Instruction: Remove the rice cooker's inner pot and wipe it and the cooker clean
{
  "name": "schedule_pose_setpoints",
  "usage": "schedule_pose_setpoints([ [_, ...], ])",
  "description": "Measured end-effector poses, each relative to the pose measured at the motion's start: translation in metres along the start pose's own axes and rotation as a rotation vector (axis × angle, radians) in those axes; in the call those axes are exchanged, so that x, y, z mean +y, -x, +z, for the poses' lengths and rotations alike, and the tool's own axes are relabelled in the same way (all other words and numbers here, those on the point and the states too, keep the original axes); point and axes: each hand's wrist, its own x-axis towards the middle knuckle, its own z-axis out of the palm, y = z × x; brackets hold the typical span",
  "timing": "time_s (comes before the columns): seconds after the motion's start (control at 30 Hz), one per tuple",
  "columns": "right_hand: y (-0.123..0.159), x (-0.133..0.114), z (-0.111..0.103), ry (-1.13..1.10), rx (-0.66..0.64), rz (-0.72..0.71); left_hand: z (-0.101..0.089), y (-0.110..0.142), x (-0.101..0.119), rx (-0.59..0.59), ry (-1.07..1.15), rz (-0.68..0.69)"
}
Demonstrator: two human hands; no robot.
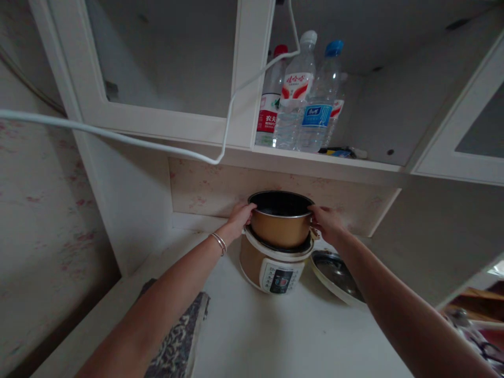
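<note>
Two bare forearms [165, 304] are extended from the lower corners over a white tabletop [244, 336], beneath a cabinet [165, 119] where bottles [296, 110] are stood at upper right of centre. At centre, a black-lined inner pot [279, 231] is held mostly above its cooker [252, 260], its rim pinched by left hand [240, 217] and right hand [327, 221].

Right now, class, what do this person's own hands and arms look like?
The left hand and right hand are ungloved, and no sleeves show. Thin, shiny, silvery bands circle the left wrist; none shows on the right.
</note>
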Motion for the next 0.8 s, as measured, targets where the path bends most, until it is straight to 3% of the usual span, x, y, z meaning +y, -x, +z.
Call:
schedule_pose_setpoints([
  [0.17,0.011,-0.041,0.016,-0.143,0.020,-0.093,-0.018,0.009,0.038,0.047,0.158,0.109],
  [0.3,0.033,-0.053,0.047,-0.234,-0.029,-0.200,-0.056,0.030,0.065,0.086,0.254,0.213],
  [0.4,0.057,-0.054,0.080,-0.251,-0.058,-0.308,-0.093,0.052,0.074,0.168,0.284,0.255],
  [0.53,0.091,-0.050,0.129,-0.221,-0.145,-0.400,-0.143,0.077,0.066,0.355,0.236,0.243],
  [0.67,0.116,-0.032,0.170,-0.250,-0.255,-0.314,-0.189,0.093,0.043,0.438,0.254,0.238],
  [0.8,0.136,0.004,0.199,-0.243,-0.336,-0.229,-0.225,0.099,0.009,0.502,0.287,0.165],
])
